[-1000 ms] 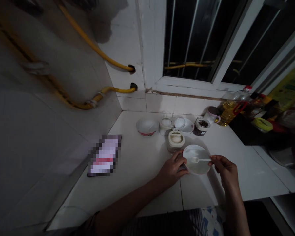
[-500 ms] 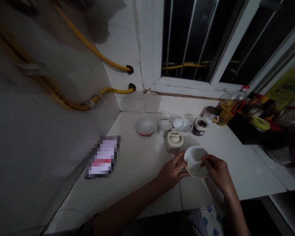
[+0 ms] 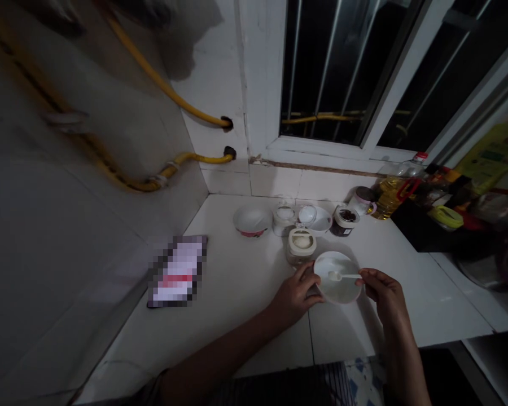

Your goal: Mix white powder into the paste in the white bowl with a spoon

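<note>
My left hand (image 3: 298,290) grips the left rim of a white bowl (image 3: 341,293), with fingers and thumb on its side. The bowl looks slightly tilted, and something pale lies in its bottom that I cannot make out. My right hand (image 3: 383,287) pinches the handle end of a small white spoon (image 3: 336,276), whose scoop is over the inside of the bowl. Just behind the bowl stands a square seasoning jar (image 3: 301,248) with its lid up and white grains inside.
At the back are a wide bowl (image 3: 252,221), a clear jar (image 3: 283,220), another bowl (image 3: 323,220) and a dark-filled jar (image 3: 345,220). Rightward stand a mug (image 3: 361,202), an oil bottle (image 3: 389,194) and a black box (image 3: 415,225). A pixelated flat object (image 3: 178,273) lies left.
My right hand has moved a little to the right, drawing the spoon the same way across the bowl. The left hand keeps its hold on the bowl.
</note>
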`<state>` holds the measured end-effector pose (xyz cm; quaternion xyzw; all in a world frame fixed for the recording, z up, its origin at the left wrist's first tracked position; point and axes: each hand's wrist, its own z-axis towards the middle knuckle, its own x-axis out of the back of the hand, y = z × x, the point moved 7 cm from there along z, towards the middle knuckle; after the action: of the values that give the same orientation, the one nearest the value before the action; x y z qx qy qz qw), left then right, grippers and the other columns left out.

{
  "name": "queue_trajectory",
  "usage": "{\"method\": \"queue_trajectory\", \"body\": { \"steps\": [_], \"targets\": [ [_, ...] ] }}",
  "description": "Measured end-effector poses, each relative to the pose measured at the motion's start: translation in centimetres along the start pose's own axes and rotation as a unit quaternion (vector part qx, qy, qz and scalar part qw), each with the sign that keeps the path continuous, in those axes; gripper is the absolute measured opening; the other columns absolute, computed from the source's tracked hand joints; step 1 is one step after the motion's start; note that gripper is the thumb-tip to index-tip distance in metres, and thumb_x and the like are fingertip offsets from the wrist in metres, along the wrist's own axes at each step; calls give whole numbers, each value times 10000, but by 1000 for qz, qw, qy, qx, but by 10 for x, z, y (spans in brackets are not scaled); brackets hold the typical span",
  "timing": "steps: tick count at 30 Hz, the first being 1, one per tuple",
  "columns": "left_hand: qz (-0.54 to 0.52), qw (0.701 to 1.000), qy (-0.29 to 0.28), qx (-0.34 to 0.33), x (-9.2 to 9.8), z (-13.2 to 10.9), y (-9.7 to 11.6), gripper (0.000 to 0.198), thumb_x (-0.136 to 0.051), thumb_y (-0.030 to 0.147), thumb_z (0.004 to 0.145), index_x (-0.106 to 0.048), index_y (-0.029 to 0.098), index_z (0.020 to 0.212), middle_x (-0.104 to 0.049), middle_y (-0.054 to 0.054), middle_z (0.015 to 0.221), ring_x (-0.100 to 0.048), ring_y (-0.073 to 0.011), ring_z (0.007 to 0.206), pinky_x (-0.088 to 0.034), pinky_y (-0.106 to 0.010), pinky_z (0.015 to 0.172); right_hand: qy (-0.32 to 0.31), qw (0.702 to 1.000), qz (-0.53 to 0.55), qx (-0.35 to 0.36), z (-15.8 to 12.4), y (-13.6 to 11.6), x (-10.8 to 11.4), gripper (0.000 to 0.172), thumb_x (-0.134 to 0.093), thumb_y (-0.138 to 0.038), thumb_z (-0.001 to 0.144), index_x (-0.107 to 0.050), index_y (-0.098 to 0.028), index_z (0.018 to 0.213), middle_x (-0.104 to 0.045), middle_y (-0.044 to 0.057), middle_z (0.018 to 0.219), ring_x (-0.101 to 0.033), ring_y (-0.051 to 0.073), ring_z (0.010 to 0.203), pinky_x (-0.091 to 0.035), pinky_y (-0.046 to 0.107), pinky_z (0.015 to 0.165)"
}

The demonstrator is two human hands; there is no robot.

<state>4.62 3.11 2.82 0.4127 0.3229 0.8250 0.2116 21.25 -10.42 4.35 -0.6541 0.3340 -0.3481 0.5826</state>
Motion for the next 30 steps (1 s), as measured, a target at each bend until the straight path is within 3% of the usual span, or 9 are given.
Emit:
{"method": "queue_trajectory", "body": {
  "steps": [6, 11, 13, 16, 19, 22, 24, 25, 30],
  "targets": [
    [-22, 999, -2, 26, -1, 1, -4, 231, -741, 258, 748, -589, 205, 913, -482, -92, 1265, -532, -244, 1154, -483, -367, 938, 9, 999, 36, 25, 17, -19, -12, 274, -768, -381, 545, -693, -148, 666, -660, 32, 527, -321, 61, 371, -231, 220, 373],
    [-27, 999, -10, 29, -1, 1, -3, 230, -732, 259, 758, -592, 205, 933, -484, -93, 1263, -519, -249, 1168, -472, -364, 948, 15, 989, -47, 139, 23, -63, -43, 268, -697, -404, 663, -672, -150, 745, -685, 31, 592, -350, 76, 396, -285, 227, 397],
    [-26, 999, -15, 35, -1, 1, -4, 237, -738, 263, 750, -597, 202, 930, -482, -93, 1263, -521, -254, 1164, -476, -365, 940, 19, 972, -100, 210, 19, -77, -59, 255, -633, -405, 744, -664, -158, 797, -697, 37, 632, -469, 110, 450, -369, 239, 448],
    [-27, 999, -17, 39, -3, 1, -6, 240, -738, 267, 750, -602, 194, 935, -469, -97, 1276, -521, -255, 1163, -473, -361, 936, -5, 908, -208, 363, 6, -90, -86, 206, -522, -323, 856, -664, -175, 872, -726, 59, 761, -632, 164, 661, -475, 272, 627],
    [-35, 999, -9, 32, -3, 1, -5, 233, -740, 250, 749, -601, 187, 925, -484, -98, 1252, -541, -239, 1126, -480, -335, 913, -45, 795, -320, 513, -12, -91, -107, 197, -482, -196, 872, -677, -174, 888, -737, 79, 816, -667, 183, 725, -487, 291, 689],
    [-36, 999, -2, 22, -2, 2, -2, 229, -750, 229, 737, -598, 182, 903, -497, -100, 1228, -537, -239, 1127, -479, -326, 910, -48, 727, -364, 580, -22, -88, -111, 227, -464, -118, 856, -680, -167, 912, -740, 82, 805, -670, 181, 696, -487, 292, 674],
    [-34, 999, 0, 17, -1, 2, -1, 241, -750, 229, 736, -594, 186, 914, -490, -100, 1234, -534, -237, 1131, -476, -330, 919, -34, 736, -352, 577, -23, -89, -106, 213, -479, -131, 856, -681, -176, 904, -741, 77, 814, -673, 177, 708, -492, 286, 682],
    [-32, 999, 0, 16, -1, 2, -1, 247, -750, 229, 737, -592, 189, 923, -486, -100, 1239, -536, -237, 1130, -475, -333, 924, -24, 758, -333, 561, -21, -90, -102, 194, -492, -157, 860, -682, -182, 893, -741, 72, 816, -673, 175, 712, -496, 283, 683],
    [-23, 1000, -2, 21, 0, 2, -2, 269, -763, 234, 724, -592, 193, 929, -494, -99, 1233, -557, -237, 1111, -490, -335, 912, 18, 930, -157, 333, 6, -81, -74, 206, -585, -361, 821, -671, -174, 821, -711, 32, 671, -552, 125, 488, -443, 240, 491]
  ]
}}
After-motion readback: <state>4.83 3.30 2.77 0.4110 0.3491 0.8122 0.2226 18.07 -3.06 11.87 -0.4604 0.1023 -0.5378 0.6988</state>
